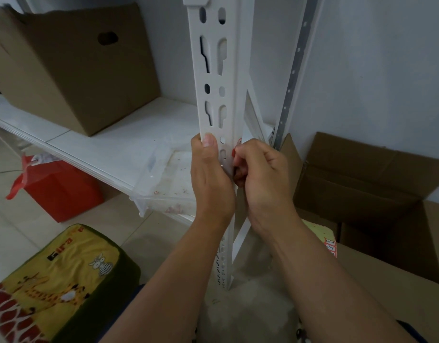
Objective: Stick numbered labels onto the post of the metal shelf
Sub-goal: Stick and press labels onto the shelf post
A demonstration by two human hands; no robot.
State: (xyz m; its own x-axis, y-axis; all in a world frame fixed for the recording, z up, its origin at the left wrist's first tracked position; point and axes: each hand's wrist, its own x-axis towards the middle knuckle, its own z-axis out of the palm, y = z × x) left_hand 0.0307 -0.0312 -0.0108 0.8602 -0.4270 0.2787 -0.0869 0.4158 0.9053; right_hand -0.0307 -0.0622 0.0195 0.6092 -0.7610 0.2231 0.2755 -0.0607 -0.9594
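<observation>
The left hand grips the white slotted post, thumb pressed to its front face. The right hand pinches a red-edged label against the post's right edge, beside the shelf board.

Handwritten figures sit on the label sheet lying on the cardboard box, roughly "2-4" though too small to be sure, while the yellow animal-print cushion carries a blurred logo ending in "ira".
</observation>
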